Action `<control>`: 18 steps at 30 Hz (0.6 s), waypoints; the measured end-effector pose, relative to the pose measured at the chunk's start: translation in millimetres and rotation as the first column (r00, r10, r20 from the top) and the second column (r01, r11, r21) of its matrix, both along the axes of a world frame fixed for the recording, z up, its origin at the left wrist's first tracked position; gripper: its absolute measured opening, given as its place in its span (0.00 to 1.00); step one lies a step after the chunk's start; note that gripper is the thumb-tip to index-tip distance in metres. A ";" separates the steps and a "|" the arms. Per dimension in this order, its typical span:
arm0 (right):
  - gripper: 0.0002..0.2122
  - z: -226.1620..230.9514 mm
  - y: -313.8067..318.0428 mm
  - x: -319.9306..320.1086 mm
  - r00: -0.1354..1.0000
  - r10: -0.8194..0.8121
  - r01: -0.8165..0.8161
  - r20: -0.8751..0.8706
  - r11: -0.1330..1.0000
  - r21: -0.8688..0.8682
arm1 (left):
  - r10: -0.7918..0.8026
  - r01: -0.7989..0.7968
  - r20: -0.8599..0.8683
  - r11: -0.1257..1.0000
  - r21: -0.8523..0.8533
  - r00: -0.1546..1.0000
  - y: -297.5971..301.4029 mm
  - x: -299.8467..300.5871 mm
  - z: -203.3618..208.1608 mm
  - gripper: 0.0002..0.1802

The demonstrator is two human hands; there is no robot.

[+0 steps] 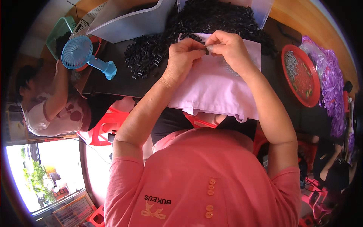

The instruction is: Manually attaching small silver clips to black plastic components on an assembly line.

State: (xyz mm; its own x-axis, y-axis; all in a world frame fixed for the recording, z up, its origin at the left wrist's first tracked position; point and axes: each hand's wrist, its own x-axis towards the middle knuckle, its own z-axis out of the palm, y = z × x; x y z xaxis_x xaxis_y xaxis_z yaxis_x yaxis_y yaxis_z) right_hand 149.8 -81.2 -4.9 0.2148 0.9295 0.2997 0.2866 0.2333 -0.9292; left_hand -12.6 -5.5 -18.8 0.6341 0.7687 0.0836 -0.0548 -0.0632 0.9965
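My left hand (184,57) and my right hand (229,48) meet above a pink cloth (211,92), both closed in a pinch. Between their fingertips is a small black piece (207,52), partly hidden by the fingers. Just beyond the hands, a big heap of short black tube-like pieces (215,19) spreads over the dark table (113,85), and some of them lie on the cloth's far edge. A little scatter of thin silvery bits (230,69) rests on the cloth beside my right wrist.
At right stand a red oval tray (317,89) with small metal parts and a bundle of purple ribbons (332,89). A pale plastic bin (130,22) and a blue handheld fan (77,53) are at left. Another person (56,106) sits at left; someone else is at far right.
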 end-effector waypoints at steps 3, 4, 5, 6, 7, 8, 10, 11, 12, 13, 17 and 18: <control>0.02 1.2 -0.5 0.4 0.999 0.013 -0.012 0.046 1.000 -0.025 | -0.026 0.026 0.016 0.999 -0.036 1.000 -2.6 -1.0 3.2 0.06; 0.03 1.7 -0.8 -0.6 0.999 0.012 -0.011 0.033 1.000 -0.027 | -0.023 0.024 0.018 0.999 -0.039 1.000 -3.8 -1.5 4.4 0.06; 0.03 1.6 -0.8 -1.4 1.000 0.011 -0.010 0.020 1.000 -0.029 | -0.038 0.039 0.016 0.998 -0.048 0.999 -5.3 -1.9 5.4 0.06; 0.03 1.1 -0.6 -1.9 1.000 0.013 -0.012 0.022 0.999 -0.031 | -0.054 0.054 0.015 0.997 -0.057 0.998 -6.0 -2.2 6.2 0.06; 0.03 0.4 -0.6 -2.4 1.000 0.011 -0.011 0.010 1.000 -0.023 | -0.051 0.051 0.016 0.997 -0.060 0.999 -6.2 -2.5 6.7 0.06; 0.03 -0.1 -0.7 -3.2 1.000 0.009 -0.009 -0.001 1.000 -0.015 | -0.048 0.049 0.024 0.996 -0.075 0.999 -6.2 -2.9 7.1 0.07; 0.04 1.5 -1.3 -6.2 1.000 0.007 -0.007 -0.027 1.000 -0.006 | -0.043 0.046 0.033 0.995 -0.091 0.999 -5.8 -2.9 6.0 0.07; 0.04 2.7 -1.4 -7.1 0.999 0.003 -0.003 -0.053 1.000 0.005 | -0.033 0.035 0.032 0.997 -0.066 0.999 -5.3 -2.4 4.6 0.08; 0.04 3.7 -1.3 -7.1 0.999 0.004 -0.004 -0.052 1.000 0.004 | -0.023 0.024 0.030 0.999 -0.042 0.999 -5.2 -2.1 3.3 0.08; 0.04 4.5 -1.8 -6.7 0.999 0.000 -0.001 -0.045 1.000 -0.012 | -0.023 0.024 0.031 0.999 -0.043 0.999 -5.8 -1.8 2.2 0.08; 0.06 6.6 -3.0 -4.7 0.999 -0.019 0.021 0.027 0.999 -0.048 | 0.013 -0.013 0.012 1.000 0.012 1.000 -7.9 -1.3 1.2 0.08; 0.06 7.0 -3.3 -4.0 0.999 -0.020 0.022 0.027 0.999 -0.049 | 0.027 -0.027 -0.014 0.999 0.029 1.000 -8.3 -1.2 1.3 0.08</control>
